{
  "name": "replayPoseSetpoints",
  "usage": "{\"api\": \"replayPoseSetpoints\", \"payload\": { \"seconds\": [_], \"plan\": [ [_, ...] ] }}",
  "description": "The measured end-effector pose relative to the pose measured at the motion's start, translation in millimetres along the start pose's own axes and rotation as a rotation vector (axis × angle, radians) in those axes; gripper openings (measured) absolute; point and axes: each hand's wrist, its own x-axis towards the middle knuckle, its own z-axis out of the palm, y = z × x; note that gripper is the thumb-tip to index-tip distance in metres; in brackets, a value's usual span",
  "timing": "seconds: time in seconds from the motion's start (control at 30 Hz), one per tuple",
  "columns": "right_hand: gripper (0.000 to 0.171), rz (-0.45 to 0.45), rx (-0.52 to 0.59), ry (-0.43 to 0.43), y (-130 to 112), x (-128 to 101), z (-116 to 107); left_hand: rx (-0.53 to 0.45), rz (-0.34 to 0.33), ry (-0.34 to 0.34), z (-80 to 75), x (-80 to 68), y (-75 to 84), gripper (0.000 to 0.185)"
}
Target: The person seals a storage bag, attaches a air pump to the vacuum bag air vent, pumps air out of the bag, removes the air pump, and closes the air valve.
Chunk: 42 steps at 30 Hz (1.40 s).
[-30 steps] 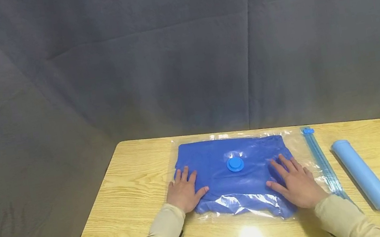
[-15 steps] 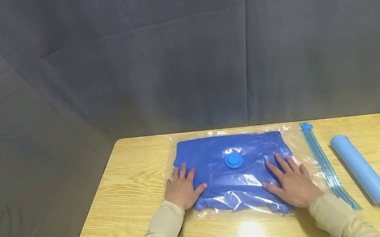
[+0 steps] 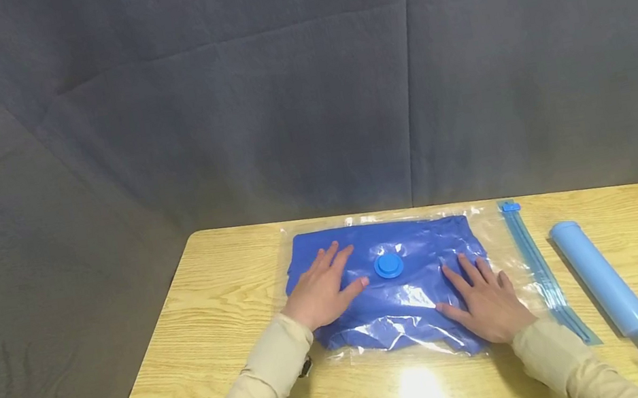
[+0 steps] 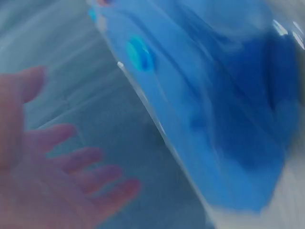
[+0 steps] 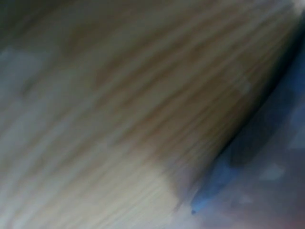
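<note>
A clear vacuum storage bag [image 3: 499, 244] with folded blue fabric [image 3: 411, 233] inside lies flat on the table. Its round blue valve cap [image 3: 389, 265] sits near the middle of the top face. My left hand [image 3: 317, 295], fingers spread, is over the left part of the bag, left of the valve. In the left wrist view that hand [image 4: 62, 181] appears raised off the plastic, holding nothing. On the bag's right part rests my right hand [image 3: 490, 307] with fingers spread. The right wrist view is blurred, showing mostly wood grain and a bluish edge of the bag.
Along the bag's right side runs a blue zip strip [image 3: 540, 269], with a slider [image 3: 509, 207] at its far end. Right of it lies a light blue hand pump [image 3: 603, 280]. A grey cloth [image 3: 281, 108] hangs behind the wooden table [image 3: 215, 290].
My left hand has come up from the bag's left edge and shifted right and away from me, toward the valve. My right hand stays in place on the bag. The head view tilts slightly.
</note>
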Motion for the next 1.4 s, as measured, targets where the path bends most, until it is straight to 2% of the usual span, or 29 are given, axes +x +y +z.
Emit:
{"api": "replayPoseSetpoints", "payload": {
  "seconds": [0.07,0.2,0.27,0.3,0.37,0.43,0.57,0.67,0.83,1.0,1.13,1.4],
  "plan": [
    [0.077,0.001,-0.004,0.002,-1,0,0,-0.179,0.04,0.041,-3.1,4.4,7.1,0.063],
    [0.077,0.012,0.004,-0.017,-1,0,-2,-0.606,0.104,0.099,-7.3,12.9,24.8,0.052],
    [0.077,0.016,0.011,-0.025,-1,0,-3,-0.735,0.129,0.111,-12.0,15.0,35.2,0.048],
    [0.077,0.017,0.012,-0.028,-1,0,-3,-0.753,0.142,0.116,-14.9,15.5,40.4,0.047],
    [0.077,0.017,0.007,-0.03,0,1,-5,-0.724,0.156,0.115,-20.8,16.3,49.1,0.046],
    [0.077,0.017,-0.002,-0.029,1,2,-6,-0.645,0.147,0.105,-25.5,16.3,54.6,0.046],
    [0.076,0.019,-0.01,-0.028,4,3,-7,-0.515,0.094,0.082,-22.4,21.8,50.1,0.047],
    [0.076,0.02,-0.001,-0.027,4,3,-8,-0.445,0.04,0.097,-5.3,32.7,35.1,0.047],
    [0.076,0.014,0.007,-0.028,3,3,-5,-0.353,-0.04,0.149,36.4,50.1,11.5,0.047],
    [0.076,0.008,0.012,-0.025,0,3,0,-0.303,-0.038,0.165,67.6,54.4,3.7,0.045],
    [0.076,0.009,0.023,-0.026,-2,2,1,-0.27,-0.033,0.16,79.5,54.4,4.1,0.043],
    [0.076,0.01,0.006,-0.015,-1,2,0,-0.271,-0.068,0.123,82.8,56.2,5.6,0.047]
  ]
}}
